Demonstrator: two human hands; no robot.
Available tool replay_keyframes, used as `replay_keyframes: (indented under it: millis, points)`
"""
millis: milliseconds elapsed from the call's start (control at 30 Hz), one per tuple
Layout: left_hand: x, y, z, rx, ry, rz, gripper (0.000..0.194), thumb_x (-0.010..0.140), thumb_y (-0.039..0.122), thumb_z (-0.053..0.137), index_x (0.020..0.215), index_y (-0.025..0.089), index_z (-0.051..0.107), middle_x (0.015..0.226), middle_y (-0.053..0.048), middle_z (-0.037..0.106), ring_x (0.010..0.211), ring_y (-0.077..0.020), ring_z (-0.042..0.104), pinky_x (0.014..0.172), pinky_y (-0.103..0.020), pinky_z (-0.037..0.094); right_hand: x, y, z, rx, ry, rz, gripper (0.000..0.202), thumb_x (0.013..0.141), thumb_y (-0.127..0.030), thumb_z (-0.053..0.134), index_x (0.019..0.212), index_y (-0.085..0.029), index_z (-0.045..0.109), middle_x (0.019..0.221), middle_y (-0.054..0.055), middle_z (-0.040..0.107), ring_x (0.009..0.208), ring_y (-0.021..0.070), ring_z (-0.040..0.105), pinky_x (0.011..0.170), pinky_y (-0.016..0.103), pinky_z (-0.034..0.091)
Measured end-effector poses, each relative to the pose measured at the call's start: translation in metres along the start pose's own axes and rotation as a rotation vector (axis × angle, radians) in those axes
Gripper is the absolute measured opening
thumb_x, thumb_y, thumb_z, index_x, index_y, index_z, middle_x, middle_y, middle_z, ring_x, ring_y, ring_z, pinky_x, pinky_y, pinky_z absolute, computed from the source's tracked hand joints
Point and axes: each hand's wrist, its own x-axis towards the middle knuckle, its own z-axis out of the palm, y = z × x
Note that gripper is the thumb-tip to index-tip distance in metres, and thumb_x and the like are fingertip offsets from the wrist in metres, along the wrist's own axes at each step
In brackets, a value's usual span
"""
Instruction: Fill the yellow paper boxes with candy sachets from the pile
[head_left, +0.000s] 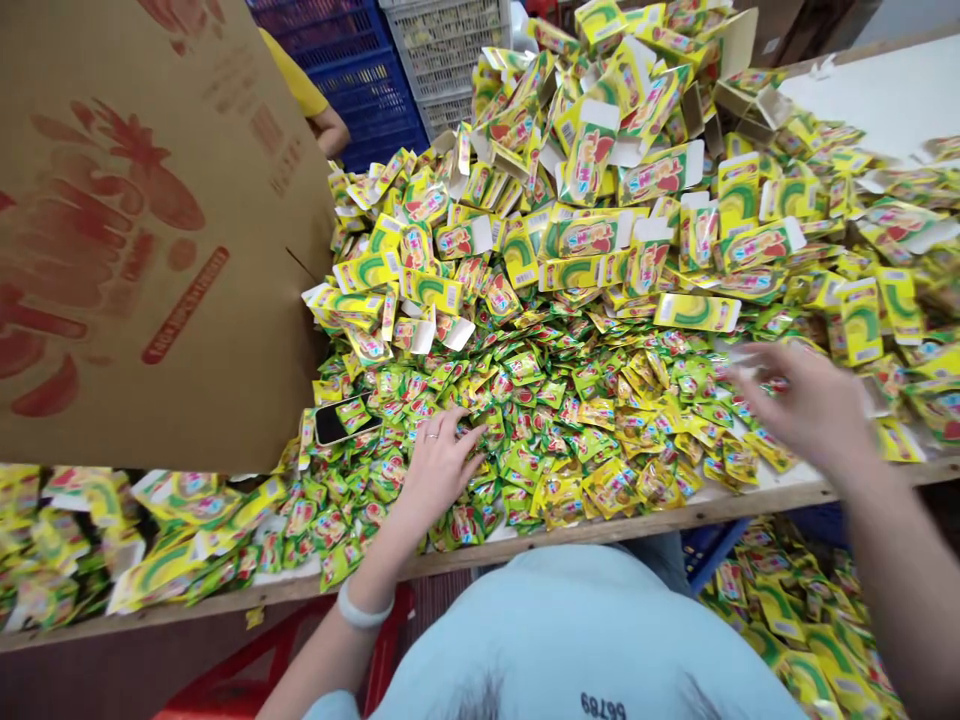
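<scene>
My left hand point(442, 462), with a ring on one finger and a band at the wrist, rests on a spread of small green candy packets point(525, 462). Its fingers are apart, and no packet shows clearly in its grasp. To the right, my right hand point(814, 400) hovers over the packets near the table's front edge, blurred by motion; whether it holds anything is not clear. Yellow packets point(615, 488) lie between the two hands. Behind them rises a heap of yellow-green small boxes point(589, 235), many with open flaps. A phone point(341, 420) lies among the packets at the left.
A large cardboard carton point(150, 230) stands at the left. Blue crates point(360, 85) and pale crates point(450, 60) are stacked behind, beside another person's arm point(328, 130). More boxes point(814, 630) fill a blue container below the table. A red stool point(247, 670) is at lower left.
</scene>
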Motion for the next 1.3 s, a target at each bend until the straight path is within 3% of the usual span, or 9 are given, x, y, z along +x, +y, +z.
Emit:
replay_keyframes:
  millis: [167, 333, 433, 567, 700, 867, 1033, 1133, 1300]
  points:
    - [-0.004, -0.018, 0.007, -0.149, 0.114, 0.019, 0.025, 0.092, 0.036, 0.059, 0.105, 0.019, 0.072, 0.120, -0.015, 0.060, 0.111, -0.0316, 0.059, 0.092, -0.048, 0.053, 0.043, -0.010, 0.112, -0.066, 0.032, -0.079, 0.025, 0.088, -0.045, 0.058, 0.092, -0.023, 0.070, 0.091, 0.013, 0.068, 0.091, 0.0298, 0.063, 0.073, 0.039, 0.049]
    - [-0.012, -0.030, 0.003, -0.523, 0.457, -0.262, 0.030, 0.092, 0.043, 0.056, 0.078, 0.018, 0.064, 0.092, -0.006, 0.062, 0.081, -0.0174, 0.063, 0.072, -0.033, 0.058, 0.050, -0.025, 0.167, 0.218, 0.108, 0.033, 0.029, 0.085, -0.047, 0.062, 0.070, -0.023, 0.058, 0.068, 0.005, 0.062, 0.065, 0.0212, 0.060, 0.058, 0.033, 0.046]
    - [0.004, 0.008, 0.013, -0.934, 0.643, -0.517, 0.034, 0.089, 0.048, 0.059, 0.074, 0.019, 0.051, 0.090, -0.003, 0.058, 0.071, -0.0131, 0.060, 0.062, -0.029, 0.057, 0.029, -0.068, 0.187, 0.838, -0.044, 0.258, 0.033, 0.078, -0.052, 0.072, 0.079, -0.025, 0.054, 0.065, -0.002, 0.062, 0.043, 0.0132, 0.052, 0.039, 0.026, 0.040]
    - [0.027, 0.079, 0.027, -1.295, 0.656, -0.596, 0.037, 0.086, 0.051, 0.062, 0.074, 0.023, 0.042, 0.071, 0.003, 0.050, 0.063, -0.0123, 0.057, 0.062, -0.027, 0.055, 0.011, -0.125, 0.217, 1.332, -0.240, 0.373, 0.042, 0.067, -0.056, 0.080, 0.079, -0.025, 0.054, 0.068, -0.005, 0.063, 0.033, 0.0109, 0.051, 0.030, 0.025, 0.040]
    - [0.030, 0.113, 0.030, -1.510, 0.580, -0.537, 0.038, 0.083, 0.055, 0.065, 0.080, 0.025, 0.043, 0.067, 0.004, 0.055, 0.063, -0.0148, 0.059, 0.064, -0.030, 0.055, 0.021, -0.135, 0.222, 1.249, -0.263, 0.312, 0.037, 0.067, -0.048, 0.083, 0.071, -0.022, 0.058, 0.059, -0.004, 0.062, 0.034, 0.0113, 0.053, 0.032, 0.025, 0.043]
    - [0.030, 0.110, 0.024, -1.748, 0.466, -0.528, 0.050, 0.082, 0.060, 0.064, 0.114, 0.023, 0.051, 0.097, -0.006, 0.071, 0.093, -0.0231, 0.070, 0.083, -0.038, 0.057, 0.026, -0.116, 0.214, 1.090, -0.384, 0.257, 0.033, 0.076, -0.045, 0.078, 0.075, -0.021, 0.056, 0.052, -0.006, 0.056, 0.034, 0.0099, 0.049, 0.034, 0.022, 0.039]
    - [0.034, 0.109, 0.026, -1.614, 0.390, -0.529, 0.038, 0.079, 0.051, 0.073, 0.096, 0.018, 0.066, 0.093, -0.006, 0.073, 0.087, -0.0198, 0.069, 0.084, -0.033, 0.054, 0.019, -0.099, 0.220, 0.941, -0.102, 0.172, 0.050, 0.068, -0.040, 0.085, 0.104, -0.026, 0.054, 0.094, 0.001, 0.065, 0.075, 0.0135, 0.063, 0.058, 0.022, 0.052]
    - [0.034, 0.112, 0.032, -1.489, 0.435, -0.423, 0.035, 0.082, 0.051, 0.071, 0.090, 0.017, 0.069, 0.085, -0.005, 0.072, 0.082, -0.0182, 0.066, 0.082, -0.031, 0.052, 0.019, -0.093, 0.223, 1.061, -0.274, 0.091, 0.067, 0.072, -0.049, 0.080, 0.128, -0.030, 0.050, 0.129, 0.008, 0.061, 0.109, 0.0208, 0.063, 0.084, 0.033, 0.057]
    - [0.044, 0.080, 0.024, -0.969, 0.409, -0.064, 0.027, 0.092, 0.040, 0.060, 0.104, 0.019, 0.071, 0.103, -0.010, 0.066, 0.100, -0.0224, 0.061, 0.091, -0.037, 0.050, 0.022, -0.078, 0.220, 1.021, -0.300, 0.126, 0.035, 0.086, -0.055, 0.063, 0.103, -0.024, 0.067, 0.088, 0.005, 0.073, 0.072, 0.0214, 0.069, 0.063, 0.036, 0.059]
